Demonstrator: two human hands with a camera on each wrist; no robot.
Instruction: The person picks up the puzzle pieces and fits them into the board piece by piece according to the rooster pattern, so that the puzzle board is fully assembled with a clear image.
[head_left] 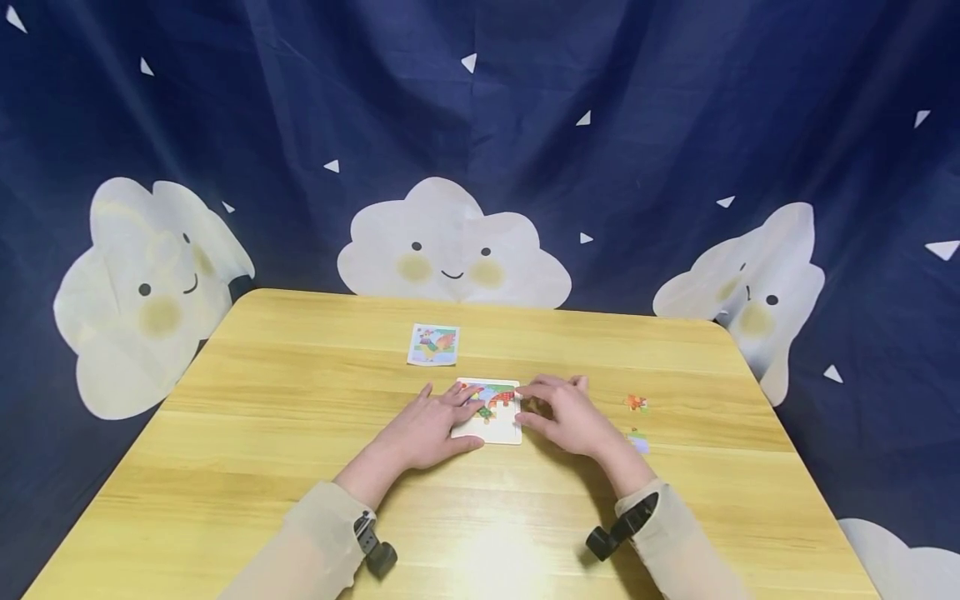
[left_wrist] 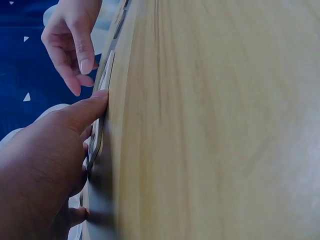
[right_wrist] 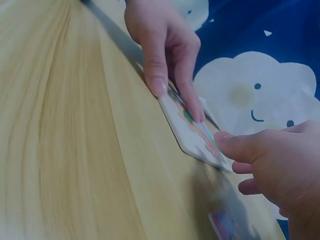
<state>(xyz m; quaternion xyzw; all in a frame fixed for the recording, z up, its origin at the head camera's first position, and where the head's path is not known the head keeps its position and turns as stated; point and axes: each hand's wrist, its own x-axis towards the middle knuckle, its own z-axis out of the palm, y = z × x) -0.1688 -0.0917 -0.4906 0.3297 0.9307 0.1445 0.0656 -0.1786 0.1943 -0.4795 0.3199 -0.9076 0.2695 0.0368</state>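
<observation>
table, cloud backdrop | puzzle board centre, between hands | left hand flat, steadying left edge | right hand fingertips on right edge, holding nothing | loose pieces right, nearer right hand

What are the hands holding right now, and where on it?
Neither grips anything. The left hand rests flat on the puzzle board, thumb along its near left edge. The right hand touches the board's right edge with its fingertips.

We see soft, even light with a pale glare on the near worktop — both wrist views blurred, the head view bowed at its edges.
</observation>
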